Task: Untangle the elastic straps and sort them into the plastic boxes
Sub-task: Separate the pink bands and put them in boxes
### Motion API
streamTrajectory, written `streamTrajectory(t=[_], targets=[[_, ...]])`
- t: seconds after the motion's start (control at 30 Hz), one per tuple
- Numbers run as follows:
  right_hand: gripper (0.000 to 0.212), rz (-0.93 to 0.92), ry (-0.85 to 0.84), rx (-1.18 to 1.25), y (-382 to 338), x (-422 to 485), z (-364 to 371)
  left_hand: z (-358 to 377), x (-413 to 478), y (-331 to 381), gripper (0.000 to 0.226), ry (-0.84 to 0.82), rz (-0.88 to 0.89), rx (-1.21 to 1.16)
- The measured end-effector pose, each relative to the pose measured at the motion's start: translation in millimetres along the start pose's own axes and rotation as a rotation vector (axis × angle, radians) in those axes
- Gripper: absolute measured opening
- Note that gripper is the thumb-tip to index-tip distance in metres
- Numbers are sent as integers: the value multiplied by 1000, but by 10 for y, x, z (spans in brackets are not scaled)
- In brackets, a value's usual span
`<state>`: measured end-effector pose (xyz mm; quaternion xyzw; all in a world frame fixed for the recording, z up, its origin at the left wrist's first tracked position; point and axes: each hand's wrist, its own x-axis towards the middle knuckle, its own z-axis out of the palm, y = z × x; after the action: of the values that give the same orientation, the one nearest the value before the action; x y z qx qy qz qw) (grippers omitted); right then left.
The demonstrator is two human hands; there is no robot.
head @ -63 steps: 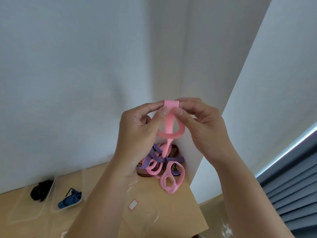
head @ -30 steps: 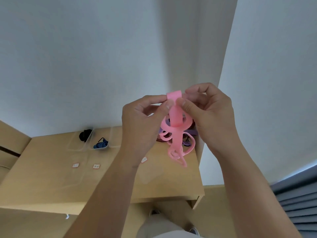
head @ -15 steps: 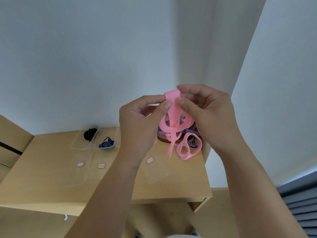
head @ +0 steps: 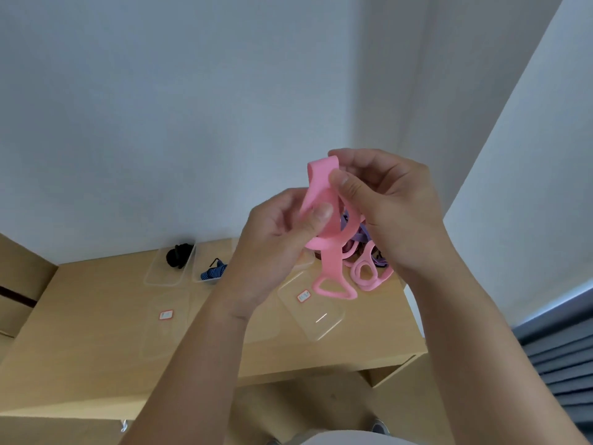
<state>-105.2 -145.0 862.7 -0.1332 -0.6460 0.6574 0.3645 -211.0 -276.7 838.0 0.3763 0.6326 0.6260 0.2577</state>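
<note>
We see a light wood tabletop [head: 80, 348] with clear plastic boxes [head: 321, 332] on it. Up over its right side, our left grip [head: 276, 232] and right grip [head: 391, 213] both pinch one pink strap [head: 321, 187]. It is flat and wide, with a loop hanging low. The small red-edged labels [head: 303, 296] are too tiny to read.

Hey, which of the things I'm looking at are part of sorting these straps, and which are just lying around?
Part of the job:
pink strap, pinched by left hand and right hand
tangled pile
black strap and blue striped strap, already boxed
empty labelled box

Just lying about:
brown box, far left
grey curtain
</note>
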Motion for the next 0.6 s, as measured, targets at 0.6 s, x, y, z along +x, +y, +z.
streamTrajectory(t=[0.6], targets=[[17,-35,124,-199,49,-323,707,-578,-449,-436,28,-92,-110,-151]])
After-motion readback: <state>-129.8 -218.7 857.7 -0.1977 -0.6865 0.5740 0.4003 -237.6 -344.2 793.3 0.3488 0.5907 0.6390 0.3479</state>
